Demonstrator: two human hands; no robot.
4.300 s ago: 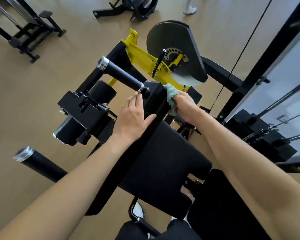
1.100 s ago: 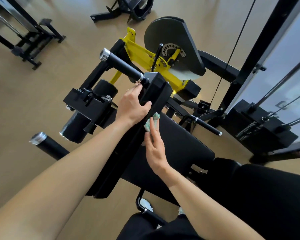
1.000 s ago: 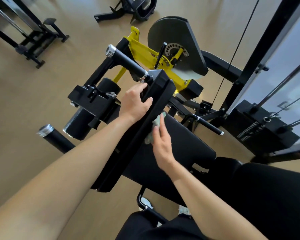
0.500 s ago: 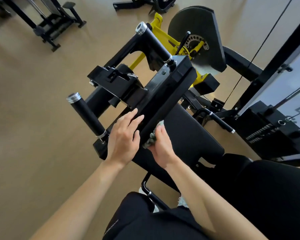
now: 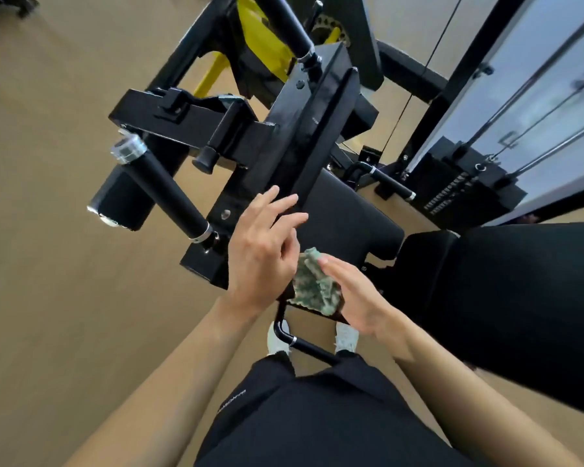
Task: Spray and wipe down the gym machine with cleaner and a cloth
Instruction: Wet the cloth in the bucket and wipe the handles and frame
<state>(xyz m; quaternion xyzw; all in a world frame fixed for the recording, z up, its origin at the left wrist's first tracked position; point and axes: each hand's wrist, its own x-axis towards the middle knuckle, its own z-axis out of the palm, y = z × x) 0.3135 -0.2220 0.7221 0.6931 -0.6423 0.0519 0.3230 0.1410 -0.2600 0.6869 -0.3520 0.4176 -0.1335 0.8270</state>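
Note:
The gym machine's black back pad (image 5: 321, 106) stands edge-on in front of me, with its black seat pad (image 5: 354, 224) below to the right. My left hand (image 5: 263, 251) lies with straight fingers against the lower end of the back pad. A crumpled green cloth (image 5: 312, 286) sits at the pad's bottom edge, and my right hand (image 5: 358, 298) presses it there with flat fingers. No spray bottle is in view.
A black grip handle (image 5: 164, 188) with a chrome end sticks out to the left. A yellow lever arm (image 5: 260, 62) sits at the top. The weight stack (image 5: 466, 193) and cables are at the right. A low black handle (image 5: 304, 345) is near my feet.
Both hands have slid down the back pad to its lower end, the right one taking the cloth with it. The view has tilted down and moved closer.

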